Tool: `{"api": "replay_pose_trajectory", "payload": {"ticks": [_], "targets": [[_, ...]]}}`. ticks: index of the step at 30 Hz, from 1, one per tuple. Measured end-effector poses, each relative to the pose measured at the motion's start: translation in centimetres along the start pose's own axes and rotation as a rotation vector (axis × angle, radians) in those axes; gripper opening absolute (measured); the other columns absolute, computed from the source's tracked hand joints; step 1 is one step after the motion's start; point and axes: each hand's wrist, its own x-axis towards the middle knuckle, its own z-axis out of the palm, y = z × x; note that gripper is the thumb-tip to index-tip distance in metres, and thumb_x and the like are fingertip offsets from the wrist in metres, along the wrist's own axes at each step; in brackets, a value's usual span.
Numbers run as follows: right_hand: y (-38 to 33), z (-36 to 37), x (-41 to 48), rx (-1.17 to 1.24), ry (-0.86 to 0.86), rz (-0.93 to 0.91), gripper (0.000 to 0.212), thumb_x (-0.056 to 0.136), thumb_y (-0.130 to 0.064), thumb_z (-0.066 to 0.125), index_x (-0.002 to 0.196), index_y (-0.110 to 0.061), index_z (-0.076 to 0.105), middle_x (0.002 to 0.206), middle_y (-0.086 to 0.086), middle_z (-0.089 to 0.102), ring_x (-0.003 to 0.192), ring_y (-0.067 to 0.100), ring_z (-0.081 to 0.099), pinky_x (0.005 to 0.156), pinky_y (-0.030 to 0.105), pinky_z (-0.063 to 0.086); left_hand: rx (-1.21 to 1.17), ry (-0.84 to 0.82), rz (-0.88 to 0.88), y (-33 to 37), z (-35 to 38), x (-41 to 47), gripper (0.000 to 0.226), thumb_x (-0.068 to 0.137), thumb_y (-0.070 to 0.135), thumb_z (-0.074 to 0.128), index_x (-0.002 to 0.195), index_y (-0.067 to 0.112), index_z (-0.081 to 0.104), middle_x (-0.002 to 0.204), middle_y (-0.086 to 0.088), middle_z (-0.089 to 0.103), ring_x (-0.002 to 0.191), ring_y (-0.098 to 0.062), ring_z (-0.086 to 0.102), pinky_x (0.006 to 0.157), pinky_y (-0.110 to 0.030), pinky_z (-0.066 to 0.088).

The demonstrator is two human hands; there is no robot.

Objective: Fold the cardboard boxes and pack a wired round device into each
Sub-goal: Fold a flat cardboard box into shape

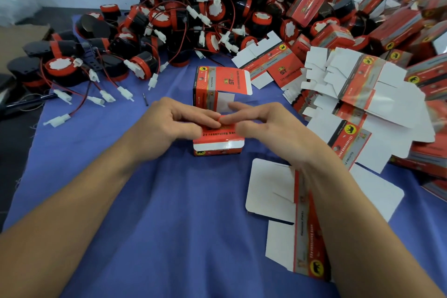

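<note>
A red cardboard box (217, 146) stands on the blue cloth (169, 225) at the centre. My left hand (174, 121) and my right hand (261, 123) lie on its top, fingers fairly straight, fingertips meeting and pressing the red top flap down. A white tuck flap shows at the box's near edge. Just behind it stands a second red box (215, 87) with its lid flap up. A big heap of round black-and-red wired devices (193, 19) with white connectors fills the back.
Flat unfolded box blanks (362, 94) are piled at the right, one blank (285, 215) lies under my right forearm. Packed red boxes (399, 26) are stacked at the back right. Loose white connectors (101, 99) on red wires trail at the left.
</note>
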Motion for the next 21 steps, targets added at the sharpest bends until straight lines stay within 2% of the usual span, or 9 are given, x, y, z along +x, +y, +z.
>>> {"api": "replay_pose_trajectory", "payload": {"ticks": [2, 5, 7, 12, 15, 18, 21], "targets": [[-0.1, -0.2, -0.3, -0.198, -0.011, -0.022, 0.039, 0.080, -0.020, 0.083, 0.116, -0.035, 0.078, 0.137, -0.022, 0.055, 0.130, -0.018, 0.043, 0.099, 0.017, 0.045, 0.236, 0.010, 0.084, 0.1, 0.1, -0.5, 0.033, 0.076, 0.019, 0.084, 0.108, 0.030, 0.082, 0.120, 0.021, 0.074, 0.119, 0.006, 0.063, 0.099, -0.011, 0.046], [-0.3, 0.0, -0.2, -0.262, 0.080, -0.045, 0.042, 0.076, -0.019, 0.087, 0.115, -0.032, 0.079, 0.126, -0.022, 0.066, 0.123, -0.007, 0.057, 0.100, 0.026, 0.051, 0.416, 0.111, 0.175, -0.3, 0.7, -1.1, 0.042, 0.075, 0.016, 0.091, 0.110, 0.036, 0.080, 0.115, 0.032, 0.071, 0.116, 0.013, 0.062, 0.100, -0.010, 0.045], [-0.3, 0.2, -0.1, -0.274, 0.076, -0.065, 0.037, 0.081, -0.018, 0.084, 0.115, -0.032, 0.079, 0.125, -0.018, 0.070, 0.122, -0.005, 0.059, 0.104, 0.029, 0.051, 0.412, 0.152, 0.199, -0.4, 1.1, -1.1, 0.041, 0.077, 0.015, 0.090, 0.109, 0.038, 0.079, 0.113, 0.035, 0.068, 0.115, 0.015, 0.061, 0.103, -0.011, 0.046], [-0.6, -0.2, -0.3, -0.244, 0.026, -0.056, 0.028, 0.092, -0.019, 0.075, 0.113, -0.037, 0.078, 0.127, -0.015, 0.071, 0.126, -0.015, 0.051, 0.108, 0.022, 0.046, 0.289, 0.127, 0.172, 0.1, 1.2, -0.9, 0.028, 0.082, 0.028, 0.079, 0.106, 0.043, 0.077, 0.110, 0.036, 0.070, 0.115, 0.010, 0.065, 0.099, -0.012, 0.049], [-0.6, -0.1, -0.3, -0.241, 0.027, -0.047, 0.029, 0.090, -0.018, 0.076, 0.112, -0.036, 0.078, 0.124, -0.015, 0.072, 0.127, -0.009, 0.054, 0.109, 0.030, 0.047, 0.277, 0.126, 0.166, 0.2, 1.2, -0.8, 0.028, 0.079, 0.031, 0.077, 0.104, 0.044, 0.077, 0.107, 0.041, 0.068, 0.113, 0.011, 0.065, 0.099, -0.011, 0.049], [-0.6, 0.2, -0.3, -0.238, 0.080, -0.039, 0.029, 0.086, -0.017, 0.078, 0.111, -0.032, 0.080, 0.117, -0.016, 0.074, 0.122, -0.001, 0.060, 0.104, 0.034, 0.051, 0.266, 0.135, 0.173, 0.0, 1.3, -0.8, 0.028, 0.077, 0.031, 0.078, 0.101, 0.046, 0.076, 0.104, 0.042, 0.069, 0.112, 0.011, 0.066, 0.098, -0.013, 0.050], [-0.7, 0.5, -0.2, -0.269, 0.105, -0.015, 0.029, 0.085, -0.019, 0.079, 0.110, -0.033, 0.080, 0.124, -0.014, 0.072, 0.124, -0.005, 0.058, 0.106, 0.033, 0.050, 0.247, 0.143, 0.179, -0.3, 1.4, -0.8, 0.027, 0.077, 0.031, 0.078, 0.100, 0.044, 0.077, 0.107, 0.037, 0.071, 0.112, 0.008, 0.067, 0.100, -0.018, 0.052]]}}
